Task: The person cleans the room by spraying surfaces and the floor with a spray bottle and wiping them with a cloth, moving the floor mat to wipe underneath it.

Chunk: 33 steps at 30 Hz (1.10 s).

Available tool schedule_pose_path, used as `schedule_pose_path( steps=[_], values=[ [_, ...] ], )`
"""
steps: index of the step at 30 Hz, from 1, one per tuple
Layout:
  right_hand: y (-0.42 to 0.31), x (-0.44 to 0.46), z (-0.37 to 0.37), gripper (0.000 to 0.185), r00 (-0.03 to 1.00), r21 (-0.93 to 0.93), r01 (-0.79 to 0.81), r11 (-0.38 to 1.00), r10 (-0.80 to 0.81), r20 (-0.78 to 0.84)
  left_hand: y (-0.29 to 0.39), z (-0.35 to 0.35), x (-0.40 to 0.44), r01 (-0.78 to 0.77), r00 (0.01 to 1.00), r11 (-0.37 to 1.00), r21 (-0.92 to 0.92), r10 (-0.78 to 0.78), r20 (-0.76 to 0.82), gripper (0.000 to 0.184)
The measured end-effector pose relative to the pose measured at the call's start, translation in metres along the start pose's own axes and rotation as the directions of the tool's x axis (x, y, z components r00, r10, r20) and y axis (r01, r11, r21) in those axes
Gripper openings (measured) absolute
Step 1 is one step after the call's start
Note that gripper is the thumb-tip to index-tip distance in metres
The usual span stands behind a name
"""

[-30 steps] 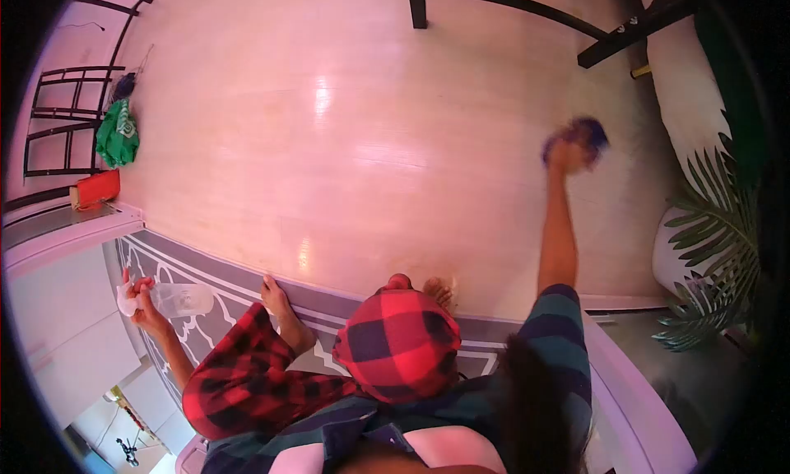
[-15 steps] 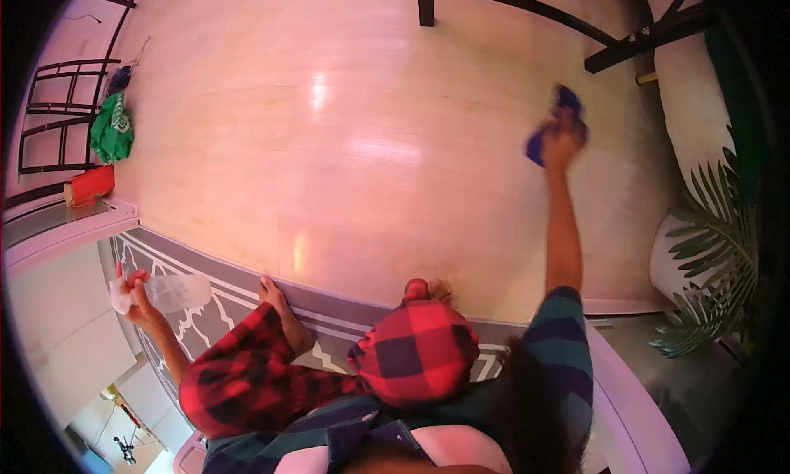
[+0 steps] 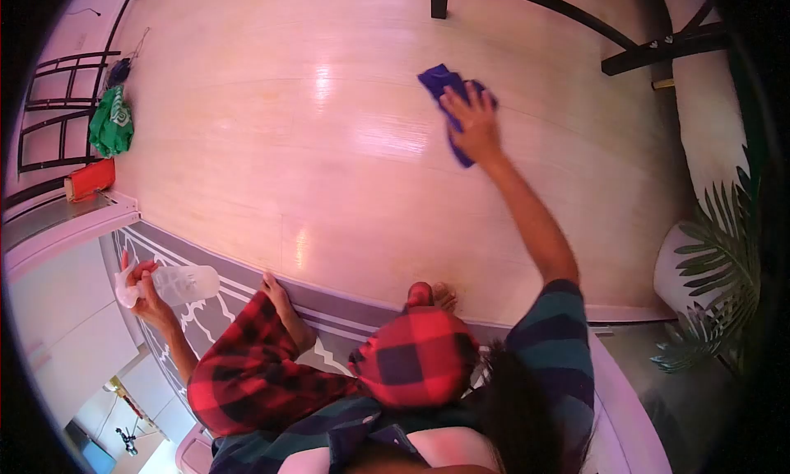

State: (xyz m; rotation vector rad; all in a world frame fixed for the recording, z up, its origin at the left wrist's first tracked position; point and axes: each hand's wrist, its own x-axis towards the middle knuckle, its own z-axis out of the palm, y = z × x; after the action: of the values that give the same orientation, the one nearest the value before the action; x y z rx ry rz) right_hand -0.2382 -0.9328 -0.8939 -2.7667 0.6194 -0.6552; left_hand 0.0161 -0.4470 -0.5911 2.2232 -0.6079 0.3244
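My right hand [image 3: 475,127] lies flat with spread fingers on a dark blue cloth [image 3: 441,77], pressing it against the pale floor [image 3: 346,186]. The cloth is bunched under the palm and sticks out past the fingertips and the wrist. At the lower left, my left hand [image 3: 145,291] is wrapped around the neck of a translucent white spray bottle [image 3: 191,284]. The bottle is held on its side, its base pointing right, above the grey patterned mat [image 3: 247,288]. Its spray head is partly covered by my fingers.
Dark furniture legs [image 3: 440,1] stand at the top right. On the right is a potted plant [image 3: 712,252]. Along the left are a black metal rack [image 3: 62,108], a green bag [image 3: 111,124] and a red box [image 3: 90,179]. My bare foot [image 3: 284,305] rests at the mat's edge.
My right hand has swept the cloth leftward across the floor, away from the furniture leg and plant side. My left hand still holds the spray bottle, shifted only slightly.
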Motion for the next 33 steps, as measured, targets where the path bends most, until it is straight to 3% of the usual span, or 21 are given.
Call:
schedule_pose_path(
  steps=[1,5,8,11,13,15,16,17,19,20,22,23,24,26,27,28,31,32,33],
  values=[
    [0.027,0.004,-0.012,0.048,0.998,-0.053,-0.016,0.998,0.019,0.055,0.001,0.000,0.001,0.013,1.000,1.000,-0.001,-0.013,0.008,0.042],
    [0.129,0.043,-0.021,0.043,0.964,-0.289,-0.261,0.921,0.233,-0.127,-0.006,-0.014,0.000,0.000,1.000,1.000,0.015,0.000,-0.001,0.037],
    [0.137,0.070,-0.002,0.046,0.862,-0.461,-0.507,0.729,0.440,-0.252,0.001,-0.010,-0.010,0.013,0.999,1.000,0.021,-0.014,0.035,0.028],
    [0.076,0.037,-0.013,0.048,0.945,-0.369,-0.323,0.871,0.317,-0.080,-0.007,-0.007,-0.014,0.006,0.997,1.000,0.020,-0.007,0.071,0.026],
    [0.041,-0.026,-0.040,0.050,0.984,-0.096,-0.177,0.980,0.178,0.000,-0.012,-0.004,-0.012,-0.003,0.997,1.000,0.004,0.003,0.080,0.027],
    [0.059,-0.078,-0.077,0.052,0.971,-0.202,-0.193,0.960,0.217,0.102,-0.009,-0.004,-0.009,0.004,0.999,1.000,-0.019,-0.003,0.051,0.030],
    [0.093,-0.099,-0.087,0.051,0.956,-0.141,-0.291,0.946,0.292,-0.013,-0.005,-0.006,-0.008,0.016,0.999,0.999,-0.032,-0.015,0.042,0.034],
    [0.127,-0.115,-0.090,0.051,0.922,-0.066,-0.374,0.925,0.363,-0.131,-0.004,-0.010,-0.006,-0.005,0.999,1.000,-0.015,0.005,0.045,0.035],
    [0.154,-0.111,-0.096,0.051,0.763,-0.504,-0.629,0.591,0.595,-0.254,-0.013,-0.021,-0.005,-0.039,0.999,0.999,0.015,0.038,0.037,0.037],
    [0.159,-0.105,-0.077,0.044,0.776,-0.564,-0.624,0.541,0.512,-0.367,-0.022,-0.026,-0.008,0.022,1.000,1.000,-0.012,-0.022,-0.005,0.037],
    [0.094,-0.052,-0.062,0.037,0.605,-0.245,-0.796,0.553,0.721,-0.339,-0.019,-0.028,-0.017,0.043,0.999,0.999,0.003,-0.043,-0.007,0.032],
    [0.098,-0.053,-0.013,0.032,0.819,-0.353,-0.557,0.752,0.426,-0.385,-0.017,-0.027,-0.019,0.049,0.999,0.999,0.004,-0.049,-0.008,0.029],
    [0.055,-0.026,0.001,0.031,0.861,-0.298,-0.396,0.869,0.239,-0.448,-0.021,-0.022,-0.021,0.007,1.000,1.000,0.012,-0.007,-0.002,0.027],
    [-0.029,0.026,0.018,0.029,0.838,-0.036,-0.433,0.901,0.387,-0.385,-0.033,-0.013,-0.020,-0.088,0.996,0.995,0.041,0.087,0.023,0.023],
    [-0.053,0.038,0.025,0.037,0.940,-0.099,-0.303,0.948,0.280,-0.197,-0.027,-0.002,-0.020,-0.028,0.999,1.000,-0.013,0.029,0.044,0.024],
    [-0.070,0.046,0.045,0.048,0.961,-0.097,-0.258,0.961,0.245,-0.130,-0.020,0.010,-0.016,-0.033,0.997,0.999,-0.027,0.035,0.070,0.029],
    [-0.049,0.029,0.021,0.056,0.993,0.066,-0.096,0.993,0.100,-0.064,-0.002,0.029,-0.001,-0.053,0.996,0.994,-0.091,0.059,0.063,0.028],
    [-0.026,0.010,0.004,0.056,0.974,0.097,-0.217,0.971,0.222,-0.041,-0.004,0.033,0.001,-0.050,0.997,0.991,-0.122,0.055,0.045,0.026],
    [-0.005,-0.009,-0.017,0.056,0.922,-0.027,-0.352,0.936,0.341,-0.183,-0.009,0.035,0.004,-0.049,0.998,0.992,-0.114,0.054,0.041,0.030]
  ],
)
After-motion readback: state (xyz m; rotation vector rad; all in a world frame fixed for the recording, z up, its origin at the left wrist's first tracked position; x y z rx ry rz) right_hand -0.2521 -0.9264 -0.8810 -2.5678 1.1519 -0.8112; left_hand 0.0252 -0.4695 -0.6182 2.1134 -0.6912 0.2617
